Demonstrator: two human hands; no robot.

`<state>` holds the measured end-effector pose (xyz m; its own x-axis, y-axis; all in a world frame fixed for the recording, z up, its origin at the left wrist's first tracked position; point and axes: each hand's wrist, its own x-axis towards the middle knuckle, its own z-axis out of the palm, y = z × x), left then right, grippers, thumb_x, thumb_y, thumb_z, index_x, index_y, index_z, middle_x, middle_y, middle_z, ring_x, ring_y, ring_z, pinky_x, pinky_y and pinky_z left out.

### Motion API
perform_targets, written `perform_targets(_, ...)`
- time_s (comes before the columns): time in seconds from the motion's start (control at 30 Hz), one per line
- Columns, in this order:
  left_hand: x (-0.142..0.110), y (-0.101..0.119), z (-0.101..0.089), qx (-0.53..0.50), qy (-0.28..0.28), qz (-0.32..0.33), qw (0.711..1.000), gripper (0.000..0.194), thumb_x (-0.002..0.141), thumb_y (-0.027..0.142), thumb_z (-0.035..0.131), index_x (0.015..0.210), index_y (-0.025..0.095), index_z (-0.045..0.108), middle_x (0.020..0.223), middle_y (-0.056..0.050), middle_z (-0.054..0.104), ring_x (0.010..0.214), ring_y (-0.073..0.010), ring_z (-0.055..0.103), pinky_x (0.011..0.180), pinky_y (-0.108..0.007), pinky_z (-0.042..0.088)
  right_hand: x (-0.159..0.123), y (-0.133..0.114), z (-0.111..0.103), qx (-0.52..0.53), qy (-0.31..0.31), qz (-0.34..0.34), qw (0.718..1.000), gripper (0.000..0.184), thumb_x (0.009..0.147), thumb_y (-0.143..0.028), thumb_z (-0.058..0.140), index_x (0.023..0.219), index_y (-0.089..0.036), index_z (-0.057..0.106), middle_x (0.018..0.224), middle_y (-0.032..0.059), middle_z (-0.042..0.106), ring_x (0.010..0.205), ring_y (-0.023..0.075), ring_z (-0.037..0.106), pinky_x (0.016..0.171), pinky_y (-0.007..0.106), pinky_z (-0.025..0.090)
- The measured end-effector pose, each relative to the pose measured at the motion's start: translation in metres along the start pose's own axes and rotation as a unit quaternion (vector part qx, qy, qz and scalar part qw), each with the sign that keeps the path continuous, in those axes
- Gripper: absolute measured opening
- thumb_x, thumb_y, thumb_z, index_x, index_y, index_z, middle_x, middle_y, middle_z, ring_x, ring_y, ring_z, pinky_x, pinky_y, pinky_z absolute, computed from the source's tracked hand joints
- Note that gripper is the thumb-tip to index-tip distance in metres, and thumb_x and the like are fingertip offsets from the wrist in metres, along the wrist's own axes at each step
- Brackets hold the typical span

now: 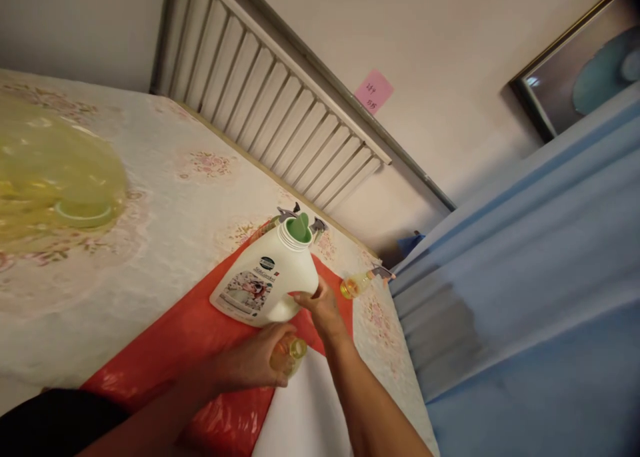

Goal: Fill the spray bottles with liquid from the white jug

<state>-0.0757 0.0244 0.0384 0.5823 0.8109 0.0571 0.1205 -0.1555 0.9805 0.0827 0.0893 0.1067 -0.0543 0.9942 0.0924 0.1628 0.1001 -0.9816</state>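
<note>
My left hand [253, 360] is wrapped round a small clear bottle [289, 356], whose uncapped mouth points up and to the right. Yellowish liquid shows inside it. Just beyond stands a white laundry detergent jug [250, 284] with a floral label and a green pouring spout [299, 228] in its open neck. The fingers of my right hand [323, 305] are closed round the jug's handle, the thumb in front. Under the jug lies a red plastic sheet [165, 340].
A spray bottle [356, 285] with some yellow liquid lies or leans to the right. Grey sprayer heads [317, 225] show behind the jug. A large transparent yellow container [55, 177] is at left. The floral tablecloth [160, 270] borders a radiator [270, 90] and a blue curtain [480, 297].
</note>
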Motion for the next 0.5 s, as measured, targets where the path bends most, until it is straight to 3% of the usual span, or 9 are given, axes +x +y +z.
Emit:
perform_targets(0.07,0.001,-0.002,0.001,-0.001,-0.002,-0.004,1.000,0.069,0.064,0.029,0.073,0.129,0.027,0.047,0.127,-0.004,0.060,0.119,-0.0323,0.055,0.097,-0.038,0.047,-0.003,-0.001,-0.027,-0.079,-0.022,0.008,0.997,0.050,0.054,-0.024,0.077,0.103,-0.022,0.065,0.097,0.0013,0.072,0.096,0.0234,0.066,0.082,0.033,0.053)
perform_targets(0.17,0.004,-0.010,0.003,0.009,-0.006,-0.007,1.000,0.073,0.064,0.033,0.074,0.132,0.027,0.046,0.135,-0.005,0.056,0.124,-0.0331,0.052,0.100,-0.038,0.045,-0.013,0.007,-0.075,-0.173,0.061,0.033,0.983,0.050,0.060,-0.029,0.072,0.109,-0.021,0.063,0.101,0.0038,0.070,0.097,0.0223,0.066,0.084,0.034,0.053)
perform_targets(0.27,0.007,-0.018,0.005,0.014,-0.001,-0.016,1.000,0.080,0.065,0.039,0.074,0.136,0.026,0.041,0.140,-0.007,0.051,0.127,-0.0331,0.049,0.103,-0.038,0.043,-0.029,0.029,-0.117,-0.233,0.122,0.066,0.962,0.040,0.061,-0.026,0.067,0.101,-0.018,0.064,0.091,0.0051,0.071,0.090,0.0234,0.068,0.081,0.036,0.054)
perform_targets(0.37,0.008,-0.021,0.006,0.021,-0.001,-0.013,1.000,0.080,0.065,0.040,0.074,0.136,0.026,0.041,0.141,-0.006,0.051,0.128,-0.0320,0.049,0.104,-0.038,0.042,-0.045,0.056,-0.138,-0.301,0.160,0.104,0.934,0.035,0.058,-0.020,0.067,0.092,-0.018,0.066,0.086,0.0053,0.072,0.088,0.0255,0.068,0.082,0.038,0.054)
perform_targets(0.5,0.007,-0.018,0.005,0.032,-0.004,-0.018,0.999,0.081,0.064,0.039,0.074,0.137,0.025,0.041,0.144,-0.008,0.049,0.132,-0.0316,0.045,0.107,-0.039,0.040,-0.056,0.089,-0.144,-0.382,0.182,0.148,0.894,0.042,0.063,-0.021,0.070,0.105,-0.018,0.065,0.090,0.0044,0.073,0.092,0.0255,0.069,0.082,0.035,0.054)
